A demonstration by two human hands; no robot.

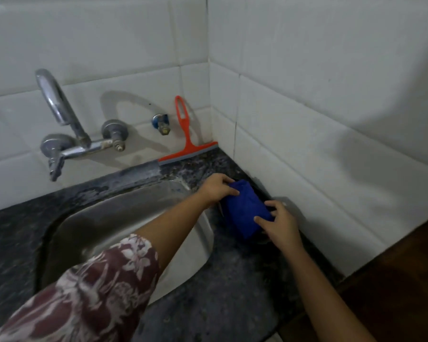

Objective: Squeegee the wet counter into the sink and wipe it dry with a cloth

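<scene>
A folded blue cloth (245, 209) lies on the dark speckled counter (227, 287), right of the steel sink (114, 218) and close to the tiled side wall. My left hand (216, 187) grips its far end, fingers curled over the top. At its near end my right hand (279, 222) holds it between thumb and fingers. An orange squeegee (184, 141) leans upright against the back wall in the corner, its grey blade resting on the counter's rear ledge, apart from both hands.
A chrome wall tap (59, 114) arches over the sink's back left. A small blue valve (161, 123) sticks out of the tiles beside the squeegee handle. White tiled walls meet in the corner. The counter ends at a brown wooden surface (393, 280) on the right.
</scene>
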